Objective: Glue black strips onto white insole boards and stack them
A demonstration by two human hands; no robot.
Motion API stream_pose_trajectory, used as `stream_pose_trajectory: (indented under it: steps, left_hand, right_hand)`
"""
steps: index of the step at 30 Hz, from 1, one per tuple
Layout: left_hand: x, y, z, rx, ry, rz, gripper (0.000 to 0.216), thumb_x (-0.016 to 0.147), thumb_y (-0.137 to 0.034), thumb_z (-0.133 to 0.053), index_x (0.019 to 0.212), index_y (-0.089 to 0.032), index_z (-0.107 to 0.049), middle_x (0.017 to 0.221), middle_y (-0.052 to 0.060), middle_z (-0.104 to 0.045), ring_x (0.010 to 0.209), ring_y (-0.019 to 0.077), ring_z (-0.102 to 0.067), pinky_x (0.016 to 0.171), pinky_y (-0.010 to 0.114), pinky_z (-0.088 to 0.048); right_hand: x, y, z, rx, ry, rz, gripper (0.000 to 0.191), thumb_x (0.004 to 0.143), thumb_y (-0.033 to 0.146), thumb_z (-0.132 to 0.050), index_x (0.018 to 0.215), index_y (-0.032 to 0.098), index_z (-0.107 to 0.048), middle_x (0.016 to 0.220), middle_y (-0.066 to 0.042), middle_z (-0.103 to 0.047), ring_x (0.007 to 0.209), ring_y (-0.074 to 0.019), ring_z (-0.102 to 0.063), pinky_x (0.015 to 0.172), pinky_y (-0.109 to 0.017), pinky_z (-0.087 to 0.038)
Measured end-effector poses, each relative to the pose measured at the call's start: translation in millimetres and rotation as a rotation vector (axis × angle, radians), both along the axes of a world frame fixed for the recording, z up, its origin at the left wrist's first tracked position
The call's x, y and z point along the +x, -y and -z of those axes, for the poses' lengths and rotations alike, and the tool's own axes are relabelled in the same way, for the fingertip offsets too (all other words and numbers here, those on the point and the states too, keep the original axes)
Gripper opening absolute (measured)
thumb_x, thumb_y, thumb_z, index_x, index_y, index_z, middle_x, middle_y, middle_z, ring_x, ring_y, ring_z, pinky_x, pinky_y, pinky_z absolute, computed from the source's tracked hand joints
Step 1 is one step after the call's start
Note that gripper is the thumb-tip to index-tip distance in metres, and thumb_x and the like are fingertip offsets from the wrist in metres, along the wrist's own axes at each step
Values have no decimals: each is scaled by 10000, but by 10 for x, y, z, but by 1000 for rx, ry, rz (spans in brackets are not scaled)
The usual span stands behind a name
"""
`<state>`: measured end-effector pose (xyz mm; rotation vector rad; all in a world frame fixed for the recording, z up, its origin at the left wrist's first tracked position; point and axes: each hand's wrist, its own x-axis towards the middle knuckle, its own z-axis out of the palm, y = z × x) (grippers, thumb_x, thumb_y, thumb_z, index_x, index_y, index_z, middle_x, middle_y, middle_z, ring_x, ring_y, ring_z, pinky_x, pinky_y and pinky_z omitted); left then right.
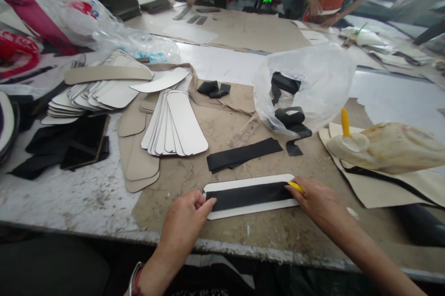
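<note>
A long white rounded panel (243,183) lies near the table's front edge with a black strip (250,195) laid along its middle. My left hand (186,219) presses the strip's left end down, fingers curled. At the panel's right end, my right hand (318,201) is closed on a small yellow tool (296,187) whose tip touches the strip's right end. A loose black strip (243,153) lies just behind the panel.
Fanned white panels (177,124) and a larger pile (104,87) lie at left. A clear bag (306,85) holds black strips. A glue pot with a yellow brush (346,131) sits at right. Two other people work at the far table.
</note>
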<state>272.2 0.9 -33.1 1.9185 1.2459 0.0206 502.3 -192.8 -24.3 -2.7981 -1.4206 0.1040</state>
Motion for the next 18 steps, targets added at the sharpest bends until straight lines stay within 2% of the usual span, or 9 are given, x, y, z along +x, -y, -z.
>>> stream_pose_trajectory:
  steps: [7,12,18]
  left_hand:
    - [21,26,-18,27,-27,-25,313,730,-431,-565,525,-208,-485,483,-24,-482,498,145,-424,500,254,-236]
    - [26,50,-43,69,-97,-19,303,737,-433,-571,545,-213,-491,515,-19,-501,543,161,-447,530,265,-235]
    - [38,53,-62,88,-128,4,271,752,-428,-576,599,-216,-506,551,-20,-532,569,165,-470,545,265,-253]
  right_hand:
    - [61,6,72,3,-19,-14,231,870,376,-439,822,222,-604,801,-57,-663,749,-237,-621,642,-331,-434]
    - [87,5,116,-10,-35,4,234,869,369,-439,830,218,-613,867,-75,-677,793,-250,-628,657,-341,-449]
    - [94,-18,100,-42,-54,21,212,872,344,-463,848,207,-624,875,-76,-683,809,-257,-636,686,-350,-463]
